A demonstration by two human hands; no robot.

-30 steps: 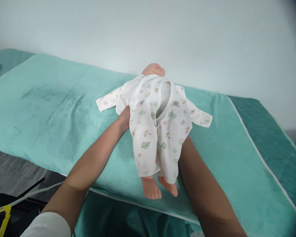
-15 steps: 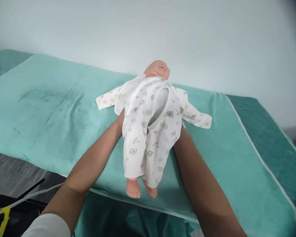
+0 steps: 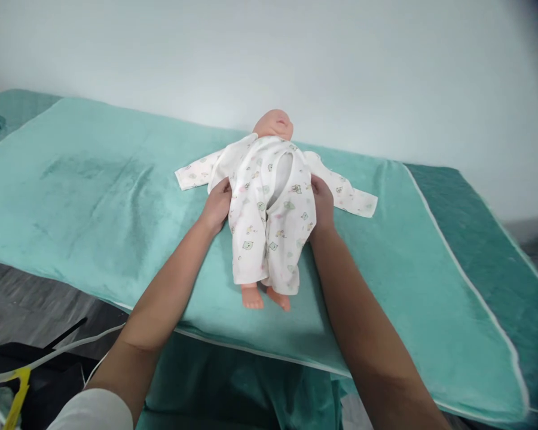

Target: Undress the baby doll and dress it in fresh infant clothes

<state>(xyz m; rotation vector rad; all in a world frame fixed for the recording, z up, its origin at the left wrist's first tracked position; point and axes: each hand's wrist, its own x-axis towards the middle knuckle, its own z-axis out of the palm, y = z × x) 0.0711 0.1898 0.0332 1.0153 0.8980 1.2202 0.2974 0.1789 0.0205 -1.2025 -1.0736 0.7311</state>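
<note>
A baby doll [image 3: 274, 123] lies on its back, head toward the wall and bare feet toward me. It wears a white printed long-sleeved top [image 3: 352, 194] with the sleeves spread out. White split-crotch baby trousers [image 3: 251, 233] with small animal prints cover its belly and legs, and an oval opening shows at the crotch. At the left side of the waist, my left hand [image 3: 218, 205] is closed on the trousers' edge, thumb on top. My right hand [image 3: 323, 203] grips the opposite side, its fingers partly hidden by the cloth.
The doll rests on a bed with a teal cover [image 3: 94, 197] edged in white piping, against a pale wall [image 3: 269, 54]. A black item [image 3: 49, 382], a white cable [image 3: 72, 346] and a yellow strip [image 3: 18, 397] are at lower left.
Both hands have come out from beneath the doll to the sides of the trousers' waist. The doll, raised and nearer before, now lies lower and flatter on the bed.
</note>
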